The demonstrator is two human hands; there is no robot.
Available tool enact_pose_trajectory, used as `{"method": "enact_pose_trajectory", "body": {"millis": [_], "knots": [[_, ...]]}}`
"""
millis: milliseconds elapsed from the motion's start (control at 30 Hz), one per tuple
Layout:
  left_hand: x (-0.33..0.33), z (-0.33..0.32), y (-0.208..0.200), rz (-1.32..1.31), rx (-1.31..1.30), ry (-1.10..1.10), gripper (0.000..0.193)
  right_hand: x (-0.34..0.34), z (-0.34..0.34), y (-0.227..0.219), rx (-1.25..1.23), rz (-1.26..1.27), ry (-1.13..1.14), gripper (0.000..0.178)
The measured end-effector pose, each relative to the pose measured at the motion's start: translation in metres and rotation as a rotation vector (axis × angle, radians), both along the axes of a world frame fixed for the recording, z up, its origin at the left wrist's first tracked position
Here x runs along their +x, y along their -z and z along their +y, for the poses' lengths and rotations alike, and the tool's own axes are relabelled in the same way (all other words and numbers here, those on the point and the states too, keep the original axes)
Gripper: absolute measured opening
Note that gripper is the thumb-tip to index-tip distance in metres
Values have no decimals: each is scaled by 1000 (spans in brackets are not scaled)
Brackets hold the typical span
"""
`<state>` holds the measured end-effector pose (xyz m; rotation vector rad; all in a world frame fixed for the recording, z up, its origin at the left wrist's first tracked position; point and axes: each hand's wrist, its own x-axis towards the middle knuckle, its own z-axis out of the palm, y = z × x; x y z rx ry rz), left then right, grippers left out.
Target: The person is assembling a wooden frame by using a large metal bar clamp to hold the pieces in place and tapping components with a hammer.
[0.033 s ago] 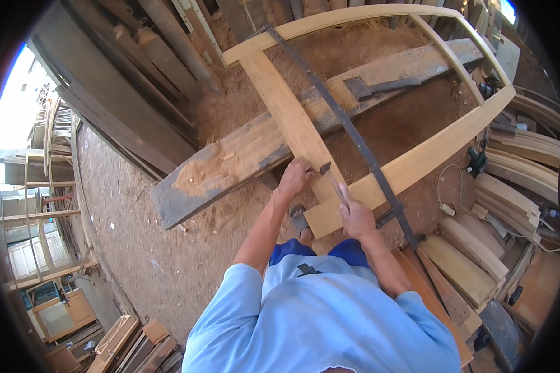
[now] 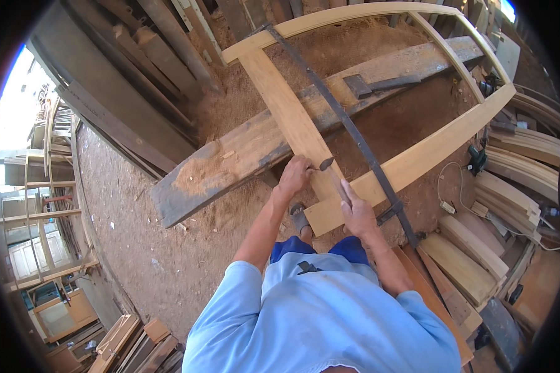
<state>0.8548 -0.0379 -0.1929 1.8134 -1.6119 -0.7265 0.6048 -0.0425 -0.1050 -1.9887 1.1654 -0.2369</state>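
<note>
A stray hammer blow looks like the main danger: the dark head of the hammer hovers just beside the left hand, so a glancing stroke could catch the fingertips or dent the pale wood. The curved wooden frame lies across a thick plank, its near corner overhanging a sandaled foot; hammering out there could make it tip or slide. A steel bar clamp spans the frame, and a knock might loosen it.

The right hand is closed around the hammer's handle. The left hand's fingers are bent together at the crosspiece's edge; whether they pinch something small, I cannot tell.
</note>
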Motion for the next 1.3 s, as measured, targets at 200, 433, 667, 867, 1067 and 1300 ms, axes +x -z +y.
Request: {"method": "enact_pose_trajectory", "body": {"millis": [200,433,667,867,1067,1300], "knots": [[0,2,-2,-108,-30,-5,13,-3,-7,-6,69,-265,220,48],[-39,15,-73,145,174,136,9,2,-6,3,399,-426,449,24],[-78,57,-77,287,154,303,7,-10,30,1,508,-471,460,17],[-110,81,-69,613,342,75,13,-27,55,3,602,-591,609,26],[-132,90,-63,1132,388,-33,15,-31,59,-5,436,-656,672,34],[-126,82,-50,1064,267,-38,7,-29,60,-15,420,-557,635,32]]}}
